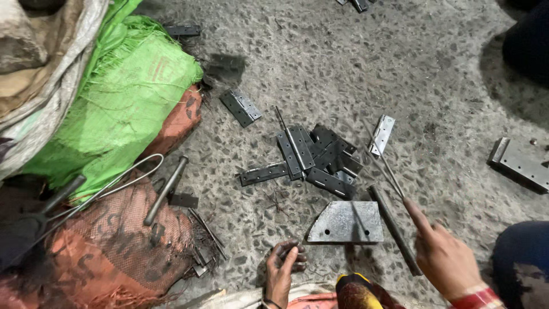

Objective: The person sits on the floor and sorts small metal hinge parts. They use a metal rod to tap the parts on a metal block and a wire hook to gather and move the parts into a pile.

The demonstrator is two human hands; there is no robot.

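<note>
Right hand holds its grip closed on a thin metal rod that slants up and away across the floor. Left hand has fingers curled, its grip pinching something small and dark; what it is I cannot tell. Between the two hands lies one grey steel plate with two holes. Just beyond it, a pile of dark hinges, roughly ten. One bright hinge leaf lies beside the rod. Far left of the grips: one green woven sack, unlabelled, over orange mesh sacks.
</note>
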